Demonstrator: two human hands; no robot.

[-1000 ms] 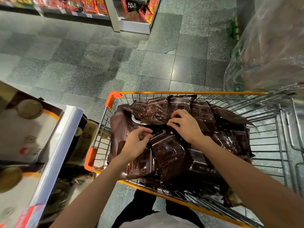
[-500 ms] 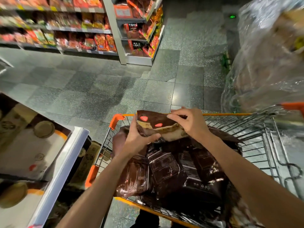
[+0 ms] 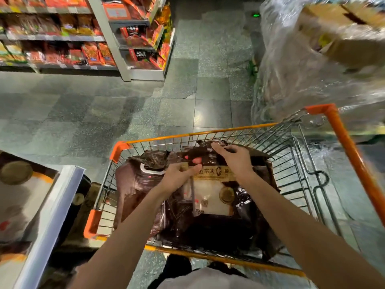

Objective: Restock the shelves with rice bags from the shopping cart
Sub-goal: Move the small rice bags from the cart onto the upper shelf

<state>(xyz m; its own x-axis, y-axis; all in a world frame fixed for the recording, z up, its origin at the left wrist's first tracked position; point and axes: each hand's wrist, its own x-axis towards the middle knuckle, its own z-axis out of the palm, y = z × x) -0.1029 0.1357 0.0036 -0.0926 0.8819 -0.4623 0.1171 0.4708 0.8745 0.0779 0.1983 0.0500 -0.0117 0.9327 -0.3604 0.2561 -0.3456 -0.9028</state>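
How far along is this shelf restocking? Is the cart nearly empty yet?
Looks like mid-job. Done: stocked bags with a similar gold seal sit on the shelf at left. In hand: the left hand and right hand grip one rice bag, label up, over the shopping cart. Left: several dark bags lie piled in the cart, so a fair share remains to shelve.
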